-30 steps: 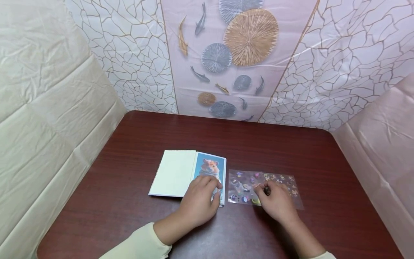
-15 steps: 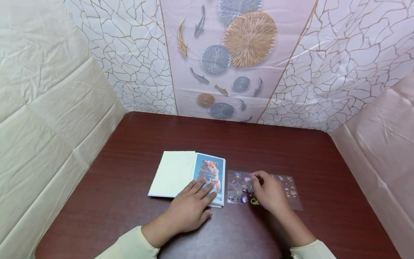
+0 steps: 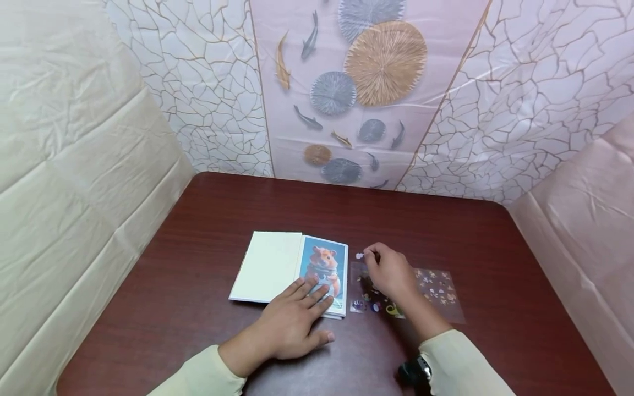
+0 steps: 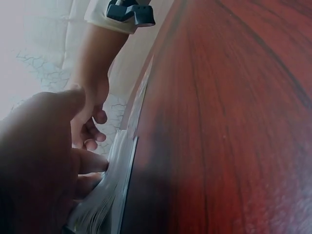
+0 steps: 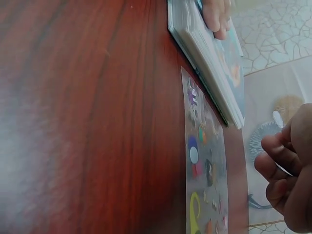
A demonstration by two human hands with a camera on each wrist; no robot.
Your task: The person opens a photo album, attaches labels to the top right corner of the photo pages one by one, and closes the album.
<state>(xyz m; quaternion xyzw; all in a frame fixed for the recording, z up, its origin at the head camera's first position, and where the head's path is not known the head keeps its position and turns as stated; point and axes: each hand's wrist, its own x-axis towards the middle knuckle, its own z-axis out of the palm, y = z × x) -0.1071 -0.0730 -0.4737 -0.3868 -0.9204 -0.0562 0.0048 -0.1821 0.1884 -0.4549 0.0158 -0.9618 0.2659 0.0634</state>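
My left hand (image 3: 293,324) lies with fingers spread on the lower part of a picture of a hamster (image 3: 324,258), the right page of an open book (image 3: 269,264). In the left wrist view its fingers touch the edge of the thick stack of pages (image 4: 114,185). My right hand (image 3: 391,272) pinches a small whitish sticker (image 3: 359,256) between thumb and forefinger, above the far left corner of a clear sticker sheet (image 3: 448,311). The right wrist view shows that sticker (image 5: 278,119) sticking out past the fingertips. The hand and forearm hide the sheet's middle.
The sheet lies flat just right of the book, with a yellow-green sticker (image 3: 393,310) near its front edge. Both rest on a dark red wooden table (image 3: 198,341). Patterned cloth (image 3: 213,110) hangs behind the table and at its sides.
My right hand has lifted from the sheet toward the upper left, with the sticker in its fingertips. My left hand has drawn back and flattened onto the lower page, uncovering more hamster.
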